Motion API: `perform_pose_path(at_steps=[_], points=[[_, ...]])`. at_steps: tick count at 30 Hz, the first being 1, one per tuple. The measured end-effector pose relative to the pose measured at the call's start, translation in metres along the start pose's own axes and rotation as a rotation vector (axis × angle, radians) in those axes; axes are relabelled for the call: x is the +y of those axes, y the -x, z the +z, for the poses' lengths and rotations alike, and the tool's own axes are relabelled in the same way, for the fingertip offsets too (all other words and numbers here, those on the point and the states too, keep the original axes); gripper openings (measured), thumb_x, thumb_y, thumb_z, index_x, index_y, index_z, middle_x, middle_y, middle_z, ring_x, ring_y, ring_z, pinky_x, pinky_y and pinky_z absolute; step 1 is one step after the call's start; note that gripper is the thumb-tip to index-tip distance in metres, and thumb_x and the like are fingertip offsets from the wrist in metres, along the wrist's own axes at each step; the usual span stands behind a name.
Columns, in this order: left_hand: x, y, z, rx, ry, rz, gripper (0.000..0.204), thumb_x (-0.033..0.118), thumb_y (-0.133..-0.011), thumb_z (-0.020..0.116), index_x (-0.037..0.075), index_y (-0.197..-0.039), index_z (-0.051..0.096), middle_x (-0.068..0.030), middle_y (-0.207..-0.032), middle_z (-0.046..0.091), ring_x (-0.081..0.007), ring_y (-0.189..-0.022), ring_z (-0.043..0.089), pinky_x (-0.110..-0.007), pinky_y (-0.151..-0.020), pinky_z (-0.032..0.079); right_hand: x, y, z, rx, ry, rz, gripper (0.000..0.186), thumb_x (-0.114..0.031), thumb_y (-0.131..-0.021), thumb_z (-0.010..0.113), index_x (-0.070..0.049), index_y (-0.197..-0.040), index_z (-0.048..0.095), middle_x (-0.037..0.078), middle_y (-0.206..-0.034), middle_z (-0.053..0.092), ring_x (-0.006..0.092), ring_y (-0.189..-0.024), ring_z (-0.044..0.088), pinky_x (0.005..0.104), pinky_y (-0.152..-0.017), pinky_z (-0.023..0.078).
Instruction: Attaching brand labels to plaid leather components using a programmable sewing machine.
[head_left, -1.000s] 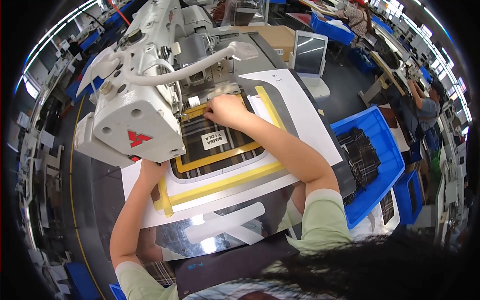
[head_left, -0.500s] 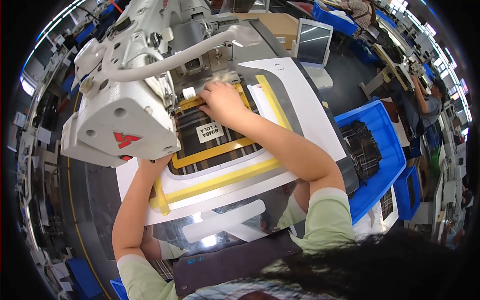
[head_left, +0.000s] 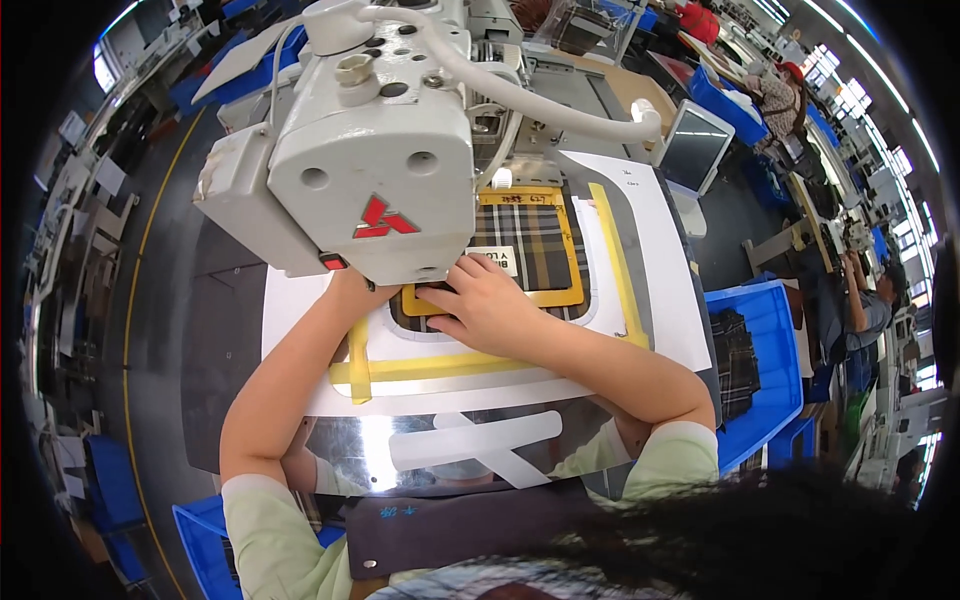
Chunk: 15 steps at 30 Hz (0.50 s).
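I figure plaid fabric (head_left: 545,250) is soft/light, best held at edge; R hand (head_left: 490,305) fingers apart, L hand (head_left: 361,292) can't tell.

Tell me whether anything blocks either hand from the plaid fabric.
Nothing visible stands between the right hand and the plaid fabric: its fingers reach over the near bar of the yellow frame. The white machine head hides the fingers of the left hand, so whether anything blocks them cannot be told.
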<state>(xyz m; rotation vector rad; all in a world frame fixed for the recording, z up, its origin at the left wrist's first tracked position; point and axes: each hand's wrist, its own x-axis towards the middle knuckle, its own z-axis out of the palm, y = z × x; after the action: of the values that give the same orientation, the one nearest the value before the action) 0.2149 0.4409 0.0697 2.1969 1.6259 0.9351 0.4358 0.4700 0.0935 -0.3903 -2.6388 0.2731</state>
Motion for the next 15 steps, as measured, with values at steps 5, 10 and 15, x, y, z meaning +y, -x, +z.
perform_pose_path(at_steps=[5,10,15], points=[[-0.001,0.001,-0.005,0.01,0.095,-0.021,0.036,0.011,-0.077,0.066,0.008,-0.112,0.06,-0.0106,-0.109,0.062,-0.0274,-0.103,0.058,-0.037,-0.088,0.045,0.0,0.002,0.002,-0.002,0.026,-0.023,0.031,-0.024,-0.078,0.066,-0.011,-0.106,0.065,0.008,-0.104,0.056,0.0271,-0.102,0.051,0.0398,-0.094,0.038],[0.001,-0.006,-0.009,0.008,-0.053,0.179,0.031,0.011,-0.081,0.061,0.01,-0.112,0.061,-0.0092,-0.11,0.062,-0.0272,-0.105,0.056,-0.037,-0.09,0.044,0.001,0.004,-0.002,0.003,-0.109,0.05,0.029,-0.023,-0.078,0.066,-0.013,-0.105,0.066,0.007,-0.101,0.056,0.0265,-0.102,0.051,0.0396,-0.094,0.038],[0.006,-0.01,-0.012,0.032,-0.074,0.223,0.032,0.011,-0.081,0.06,0.009,-0.112,0.061,-0.0095,-0.113,0.061,-0.0279,-0.106,0.056,-0.038,-0.091,0.043,0.005,0.006,-0.001,0.026,-0.095,0.039,0.028,-0.019,-0.078,0.066,-0.012,-0.105,0.066,0.007,-0.098,0.057,0.0264,-0.098,0.053,0.0393,-0.091,0.04]])
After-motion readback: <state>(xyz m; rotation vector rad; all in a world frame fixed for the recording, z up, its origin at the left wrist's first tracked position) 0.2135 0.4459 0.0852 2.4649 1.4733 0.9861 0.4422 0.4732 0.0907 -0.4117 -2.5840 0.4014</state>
